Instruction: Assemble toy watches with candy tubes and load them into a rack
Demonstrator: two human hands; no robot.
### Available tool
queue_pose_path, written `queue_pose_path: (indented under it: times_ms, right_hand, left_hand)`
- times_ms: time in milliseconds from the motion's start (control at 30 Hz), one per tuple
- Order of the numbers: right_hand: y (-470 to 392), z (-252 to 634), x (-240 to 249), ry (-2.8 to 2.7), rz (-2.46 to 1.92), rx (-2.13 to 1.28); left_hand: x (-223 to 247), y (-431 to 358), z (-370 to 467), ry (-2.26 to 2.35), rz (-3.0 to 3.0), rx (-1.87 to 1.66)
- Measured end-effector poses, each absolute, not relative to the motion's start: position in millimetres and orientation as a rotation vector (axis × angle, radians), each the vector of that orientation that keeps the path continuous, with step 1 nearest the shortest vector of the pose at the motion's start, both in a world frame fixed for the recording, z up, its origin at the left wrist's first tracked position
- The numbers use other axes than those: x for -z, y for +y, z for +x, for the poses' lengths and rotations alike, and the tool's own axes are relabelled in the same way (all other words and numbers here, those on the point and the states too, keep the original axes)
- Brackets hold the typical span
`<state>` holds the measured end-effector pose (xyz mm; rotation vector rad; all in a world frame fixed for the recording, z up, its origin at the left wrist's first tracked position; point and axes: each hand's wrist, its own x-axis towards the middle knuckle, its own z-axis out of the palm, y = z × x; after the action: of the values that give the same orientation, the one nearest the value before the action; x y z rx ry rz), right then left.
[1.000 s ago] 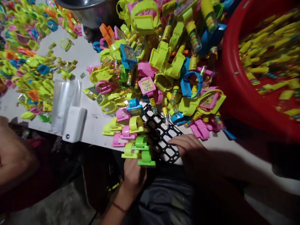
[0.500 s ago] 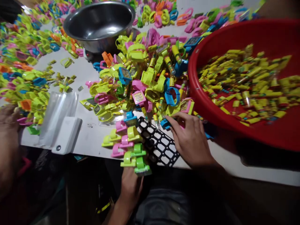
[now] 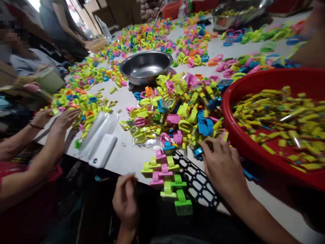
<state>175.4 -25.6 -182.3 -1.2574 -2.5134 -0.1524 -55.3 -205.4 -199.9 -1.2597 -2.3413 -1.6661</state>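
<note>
My right hand [image 3: 223, 164] has its fingers pinched on a blue toy watch [image 3: 198, 153] at the front of a mixed pile of toy watches [image 3: 175, 118]. Below it lies a black lattice strip [image 3: 199, 183]. Pink, yellow, green and blue toy watches [image 3: 165, 171] sit in rows on the strip's left part, over the table's front edge. Left of these rows my left hand [image 3: 126, 200] is raised off the edge, its fingers curled and blurred; whether it holds anything is hidden.
A red tub [image 3: 225, 101] of yellow tubes stands right, a steel bowl [image 3: 146, 66] behind the pile. A white device [image 3: 103, 150] and clear bags [image 3: 98, 132] lie left. Another person's hands [image 3: 63, 118] work at the left edge; more people are behind.
The view has tilted up and shows more of the room. My left hand has come away from under the watch rows to their left. My right hand remains at the pile's front.
</note>
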Motion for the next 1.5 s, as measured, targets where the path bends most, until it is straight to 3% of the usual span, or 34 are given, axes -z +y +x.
queue_pose_path:
  times_ms: [333,400,533,633,733,933,1167,1500]
  right_hand:
    - [-14.8,184.1,166.7,-2.259,-1.025,-0.067]
    - [-24.8,184.6,160.5,-2.079,-1.063,-0.413]
    - [-47.2,179.4,158.2,-1.287,-1.162,-1.609]
    - [-59.2,179.9,162.6,-0.995,-1.087,-1.966]
    - [-66.2,183.1,168.1,-1.046,-1.071,-1.983]
    - [-64.2,168.9,186.4,-1.432,-1.278,-1.651]
    - [-67.3,173.5,187.6,-1.646,-1.318,-1.643]
    - [-43.8,158.2,190.1,-1.679,-1.222,-1.634]
  left_hand:
    - [195.2,-104.5,-122.4,-2.606,-1.592,1.412]
    - [197.0,-98.9,-123.5,-2.596,-1.598,1.364]
    - [200.0,-103.8,-127.2,-2.567,-1.547,1.390]
    - [199.5,-118.5,-128.4,-2.578,-1.447,1.510]
    - [188.1,-131.5,-119.9,-2.537,-1.222,1.683]
    - [136.8,-124.3,-71.8,-2.155,-0.952,2.493]
    - [117.5,-136.7,-41.7,-2.707,-2.102,1.881]
    - [127.6,-163.5,-47.3,-2.278,-2.441,1.756]
